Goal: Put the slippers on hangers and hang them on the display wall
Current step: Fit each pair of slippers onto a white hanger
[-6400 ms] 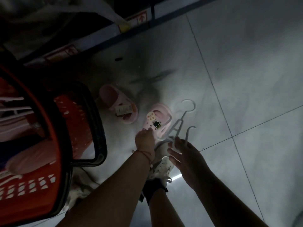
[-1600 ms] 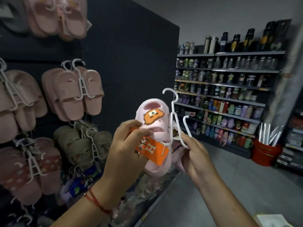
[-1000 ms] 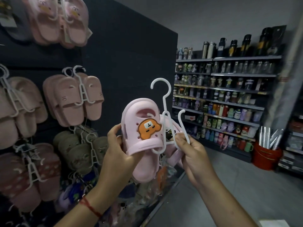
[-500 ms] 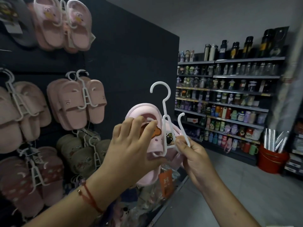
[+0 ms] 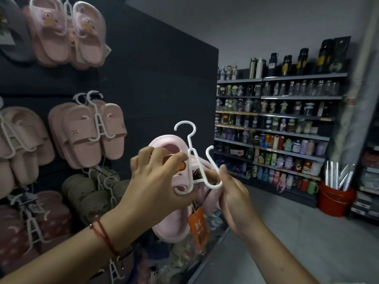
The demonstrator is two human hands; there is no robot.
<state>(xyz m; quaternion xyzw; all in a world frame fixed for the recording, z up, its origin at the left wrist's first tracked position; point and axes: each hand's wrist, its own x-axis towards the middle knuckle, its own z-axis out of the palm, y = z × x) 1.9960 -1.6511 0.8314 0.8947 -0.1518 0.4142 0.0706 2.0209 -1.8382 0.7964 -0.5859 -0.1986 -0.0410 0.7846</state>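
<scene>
A pale pink slipper (image 5: 171, 226) with an orange patch hangs on the left arm of a white plastic hanger (image 5: 193, 158) held at chest height. My left hand (image 5: 158, 181) grips the slipper's upper, fingers curled over the patch. My right hand (image 5: 233, 199) pinches the hanger's right hooked arm, and a second pink slipper (image 5: 209, 198) is mostly hidden behind it. An orange tag (image 5: 198, 227) dangles below. The dark display wall (image 5: 155, 85) stands just behind and to the left.
Several pink and brown slipper pairs (image 5: 88, 132) hang on white hangers on the wall's left part. Shelves of bottles and cups (image 5: 276, 128) fill the back right. A red bucket (image 5: 336, 199) stands on the grey floor by the shelves.
Six seconds ago the slippers and hanger lay on the floor; now both are lifted before the wall. In the last second my left hand closed over the slipper's front, seating it on the hanger arm.
</scene>
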